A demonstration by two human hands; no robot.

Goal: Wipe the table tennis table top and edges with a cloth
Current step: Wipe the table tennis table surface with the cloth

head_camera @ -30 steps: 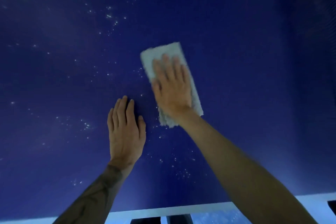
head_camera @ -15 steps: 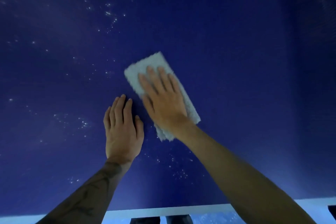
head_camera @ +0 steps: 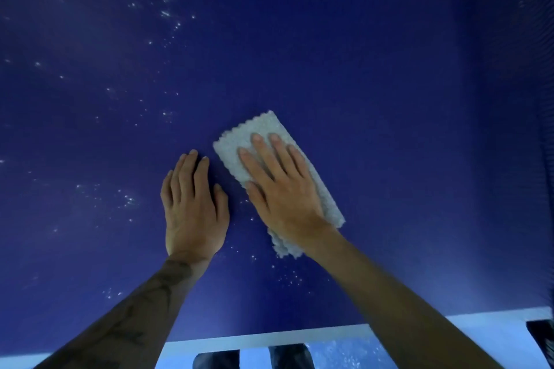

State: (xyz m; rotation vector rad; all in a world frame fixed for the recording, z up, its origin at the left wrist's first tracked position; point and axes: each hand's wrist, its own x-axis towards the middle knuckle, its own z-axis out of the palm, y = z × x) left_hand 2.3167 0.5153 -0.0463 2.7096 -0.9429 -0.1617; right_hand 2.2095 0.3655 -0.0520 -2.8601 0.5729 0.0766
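specks (head_camera: 129, 199): pale flecks scattered on the left part of the table (head_camera: 389, 99)
left hand (head_camera: 193, 210): flat on the blue top, fingers straight, holds nothing
cloth (head_camera: 263, 132): white, folded, just right of that hand (angled)
right hand (head_camera: 280, 189): palm pressed flat on the cloth, fingers straight
white edge (head_camera: 269, 337): along the near side

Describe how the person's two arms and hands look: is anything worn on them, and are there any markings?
Both arms are bare up to the frame edge: no sleeves, gloves, watch or rings show. The left forearm carries dark tattoo markings, running up to the wrist of the left hand. The right forearm and right hand show no markings.
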